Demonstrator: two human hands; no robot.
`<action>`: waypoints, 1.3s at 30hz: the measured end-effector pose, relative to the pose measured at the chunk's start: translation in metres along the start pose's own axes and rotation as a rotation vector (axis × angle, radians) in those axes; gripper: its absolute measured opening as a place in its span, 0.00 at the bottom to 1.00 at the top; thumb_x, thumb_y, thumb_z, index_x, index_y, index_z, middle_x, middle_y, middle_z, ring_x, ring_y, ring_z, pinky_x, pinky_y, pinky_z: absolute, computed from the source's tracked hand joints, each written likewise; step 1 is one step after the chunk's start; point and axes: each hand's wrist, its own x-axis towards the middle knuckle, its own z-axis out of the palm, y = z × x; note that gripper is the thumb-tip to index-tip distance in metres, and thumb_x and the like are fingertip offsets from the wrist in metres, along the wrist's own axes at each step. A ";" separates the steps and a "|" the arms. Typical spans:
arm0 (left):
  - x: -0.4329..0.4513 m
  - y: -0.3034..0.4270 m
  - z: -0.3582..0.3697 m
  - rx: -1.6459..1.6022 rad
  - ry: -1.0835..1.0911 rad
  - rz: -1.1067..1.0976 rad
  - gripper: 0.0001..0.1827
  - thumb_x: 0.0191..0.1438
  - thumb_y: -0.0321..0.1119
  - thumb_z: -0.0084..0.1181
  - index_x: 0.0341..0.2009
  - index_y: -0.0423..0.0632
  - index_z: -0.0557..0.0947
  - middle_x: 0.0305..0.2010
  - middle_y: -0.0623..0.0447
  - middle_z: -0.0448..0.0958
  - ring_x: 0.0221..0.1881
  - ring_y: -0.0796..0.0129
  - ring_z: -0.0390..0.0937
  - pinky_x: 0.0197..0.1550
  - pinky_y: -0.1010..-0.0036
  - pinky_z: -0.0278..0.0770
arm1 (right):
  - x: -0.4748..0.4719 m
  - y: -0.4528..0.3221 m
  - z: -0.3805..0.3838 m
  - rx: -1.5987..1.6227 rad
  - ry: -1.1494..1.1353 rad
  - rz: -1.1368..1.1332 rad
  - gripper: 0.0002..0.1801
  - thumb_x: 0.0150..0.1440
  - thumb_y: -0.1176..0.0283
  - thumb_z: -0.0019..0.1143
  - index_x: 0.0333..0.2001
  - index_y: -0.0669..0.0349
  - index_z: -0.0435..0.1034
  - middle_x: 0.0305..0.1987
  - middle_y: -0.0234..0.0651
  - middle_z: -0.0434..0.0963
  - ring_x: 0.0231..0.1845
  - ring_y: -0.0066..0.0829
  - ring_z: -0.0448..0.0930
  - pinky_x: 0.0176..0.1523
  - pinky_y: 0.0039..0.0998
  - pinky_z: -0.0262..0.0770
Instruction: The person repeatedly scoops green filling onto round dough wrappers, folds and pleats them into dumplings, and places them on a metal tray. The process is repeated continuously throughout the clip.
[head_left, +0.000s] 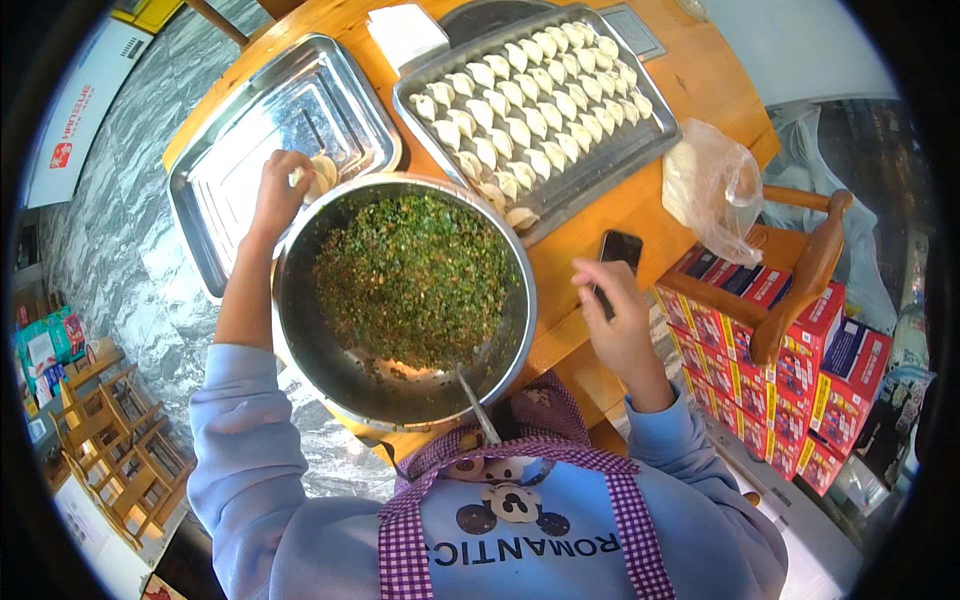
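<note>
My left hand (281, 187) reaches over the near right corner of a shiny metal tray (217, 172), its fingers pinching a pale dough wrapper. Beside those fingers lie several round dough wrappers (327, 171). Just in front of me stands a large steel pot (525, 300) with a chopped green filling (420, 262) in it. A metal spoon (476, 405) leans in the filling, its handle over the near rim. To the right, my right hand (619, 315) hovers with loosely bent fingers and holds nothing. Beyond the pot, a dark tray (577, 199) carries rows of folded dumplings (536, 120).
A black phone (621, 246) lies on the wooden table (570, 281) by my right hand. Further right are a clear plastic bag (712, 187) with pale contents, a wooden chair (802, 277) and stacked red boxes (787, 390). White napkins (409, 34) sit at the back.
</note>
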 end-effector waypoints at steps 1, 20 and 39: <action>-0.003 0.005 -0.008 0.025 0.028 -0.067 0.06 0.50 0.27 0.59 0.32 0.41 0.78 0.39 0.42 0.76 0.45 0.52 0.73 0.50 0.63 0.69 | -0.009 -0.006 -0.001 -0.071 -0.068 -0.073 0.19 0.53 0.82 0.52 0.51 0.61 0.71 0.40 0.37 0.75 0.42 0.37 0.73 0.47 0.35 0.68; -0.298 0.150 -0.061 -2.091 0.584 -0.540 0.20 0.62 0.25 0.46 0.57 0.29 0.66 0.57 0.35 0.71 0.60 0.50 0.69 0.65 0.55 0.69 | -0.076 -0.044 0.055 -0.220 -0.395 -0.596 0.10 0.51 0.75 0.57 0.38 0.66 0.74 0.29 0.35 0.71 0.36 0.35 0.71 0.41 0.33 0.68; -0.325 0.208 -0.019 -1.986 0.386 -0.797 0.23 0.62 0.32 0.50 0.58 0.33 0.66 0.59 0.36 0.69 0.60 0.49 0.69 0.64 0.56 0.69 | -0.070 -0.030 0.043 -0.074 -0.554 -0.436 0.09 0.57 0.77 0.53 0.41 0.66 0.75 0.36 0.39 0.75 0.39 0.39 0.73 0.45 0.36 0.70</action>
